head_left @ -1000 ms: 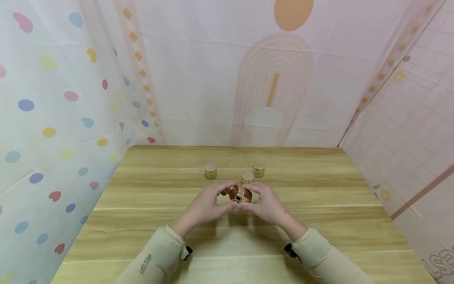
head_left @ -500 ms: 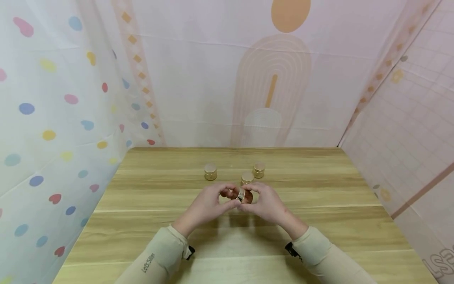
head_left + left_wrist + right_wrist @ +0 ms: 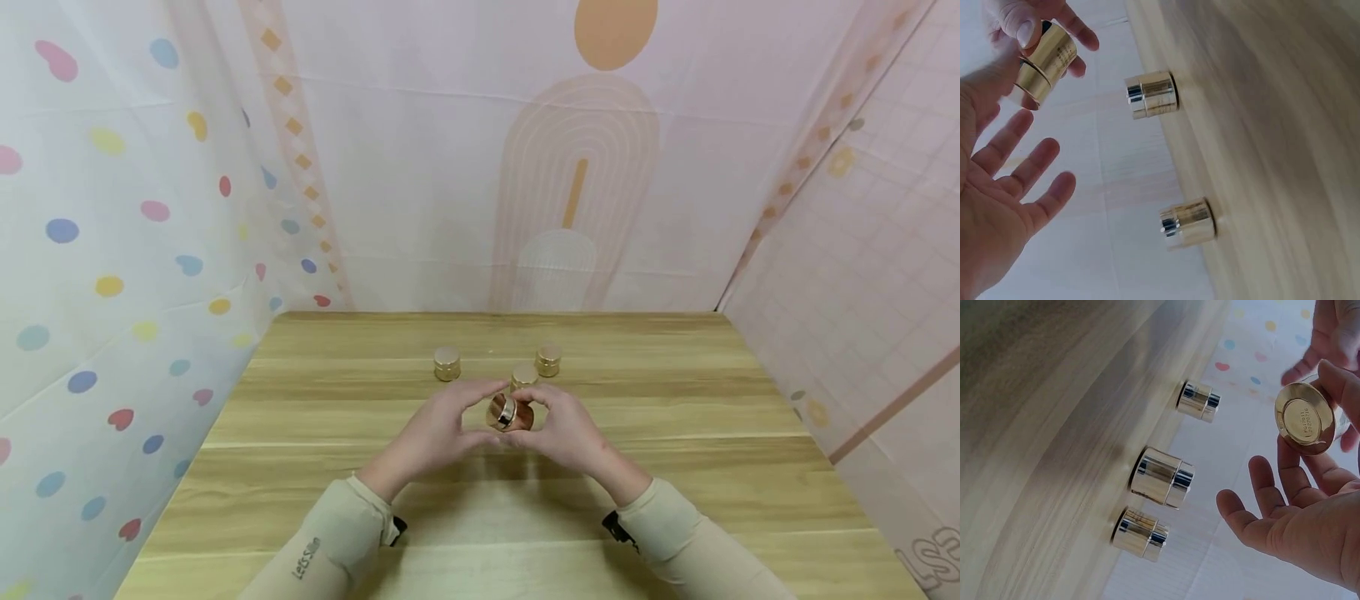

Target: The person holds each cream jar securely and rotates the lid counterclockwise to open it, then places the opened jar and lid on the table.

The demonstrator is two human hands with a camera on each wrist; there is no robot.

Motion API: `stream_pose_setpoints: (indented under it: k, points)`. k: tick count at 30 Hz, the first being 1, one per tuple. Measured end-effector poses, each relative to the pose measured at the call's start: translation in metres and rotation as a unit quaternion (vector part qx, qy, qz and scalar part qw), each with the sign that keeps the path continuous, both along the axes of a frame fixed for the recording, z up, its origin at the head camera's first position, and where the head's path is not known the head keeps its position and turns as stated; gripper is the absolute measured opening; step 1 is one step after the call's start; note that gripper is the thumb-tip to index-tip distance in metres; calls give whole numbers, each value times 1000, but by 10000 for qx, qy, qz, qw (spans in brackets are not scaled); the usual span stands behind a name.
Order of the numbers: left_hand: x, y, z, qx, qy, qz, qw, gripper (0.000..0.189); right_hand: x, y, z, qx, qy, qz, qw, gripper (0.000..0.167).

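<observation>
Above the table, my right hand [image 3: 566, 429] grips a small shiny gold jar [image 3: 514, 413] between thumb and fingers. The jar is tilted, its lid end toward the left; the right wrist view shows its round base [image 3: 1304, 419] with a printed code. My left hand [image 3: 438, 429] is spread around the lid end, fingers extended and parted, as the left wrist view [image 3: 997, 206] shows. Its thumb is close to the jar; whether it touches I cannot tell. Just beyond the hands stands a similar gold jar [image 3: 524, 376], partly hidden by them in the head view.
Two more gold jars stand upright farther back, one to the left [image 3: 447, 364] and one to the right [image 3: 548, 361]. The wooden table [image 3: 337, 392] meets patterned cloth walls [image 3: 420, 192] at the back and sides.
Half a second ago my left fingers were curled on the jar's lid end; now they are spread away from it. My right hand keeps its hold and has barely moved.
</observation>
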State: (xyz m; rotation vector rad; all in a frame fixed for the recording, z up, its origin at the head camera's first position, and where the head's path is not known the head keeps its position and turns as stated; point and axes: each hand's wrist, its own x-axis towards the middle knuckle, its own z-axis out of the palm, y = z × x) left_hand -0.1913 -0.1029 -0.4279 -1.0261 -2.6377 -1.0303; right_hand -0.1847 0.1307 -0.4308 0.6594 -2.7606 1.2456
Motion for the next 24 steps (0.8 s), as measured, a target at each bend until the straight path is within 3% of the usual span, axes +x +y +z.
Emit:
stream_pose_setpoints:
  k: [2, 5, 17, 24]
  points:
    - [1, 0, 1, -138, 500, -75, 9986, 73, 0, 0, 0, 5, -6, 27, 10000, 52]
    - [3, 0, 2, -330, 806, -19, 9962, 69, 0, 1, 0, 23, -22, 59, 10000, 52]
    - [6, 1, 4, -495, 309, 124, 9982, 59, 2, 2, 0, 86, -87, 106, 9999, 52]
    - [1, 4, 1, -456, 195, -27, 9988, 64, 1, 2, 1, 146, -100, 62, 9998, 51]
